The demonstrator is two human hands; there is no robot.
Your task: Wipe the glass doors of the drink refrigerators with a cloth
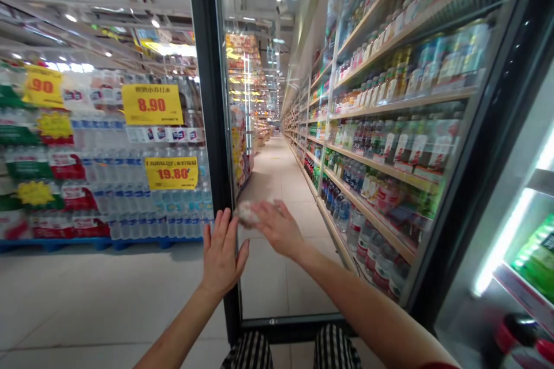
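Note:
My left hand (223, 253) is open, its fingers together and pointing up, and it lies flat against the black frame (212, 98) of an opened glass cooler door (277, 277). My right hand (279, 228) reaches forward and presses a small pale crumpled cloth (246, 213) against the glass near the frame, at about the height of my left fingertips. The cloth and the right fingers are blurred by motion. The two hands are close together, the left on the door's edge and the right on the pane.
Shelves of bottled drinks (381, 150) show through the glass. Stacked packs of bottled water (142, 207) with yellow price signs (151, 105) stand on the left. The lit cooler interior (532, 259) with green bottles is at far right. A tiled aisle (277, 173) runs ahead.

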